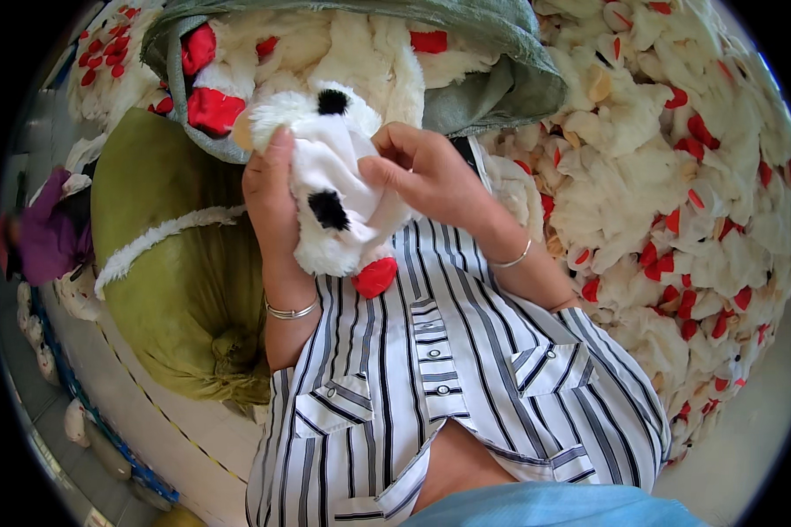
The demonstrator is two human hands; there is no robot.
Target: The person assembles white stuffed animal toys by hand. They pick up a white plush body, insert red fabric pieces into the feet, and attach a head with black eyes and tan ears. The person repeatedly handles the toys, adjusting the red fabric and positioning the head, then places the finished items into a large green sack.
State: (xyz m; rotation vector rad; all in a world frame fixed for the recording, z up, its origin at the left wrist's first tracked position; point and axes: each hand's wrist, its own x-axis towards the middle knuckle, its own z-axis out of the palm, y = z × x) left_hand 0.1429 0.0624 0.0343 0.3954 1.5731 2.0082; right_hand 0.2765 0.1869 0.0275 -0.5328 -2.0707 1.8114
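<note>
Between my hands is an unstuffed plush toy skin (321,154), white and fluffy, with two black patches, a smooth pale middle and a red tip hanging at its lower end. My left hand (271,171) is closed on its left edge, thumb on top. On the other side my right hand (426,171) pinches the pale fabric between thumb and fingers. Just beyond lies an open grey-green woven sack (536,75) holding more white plush skins (347,44) with red parts.
A large heap of cream plush skins (642,184) with red pieces fills the right side. To the left stands a tied, full olive sack (176,290) with a white fluffy strip across it. Another person in purple (57,228) is at the far left.
</note>
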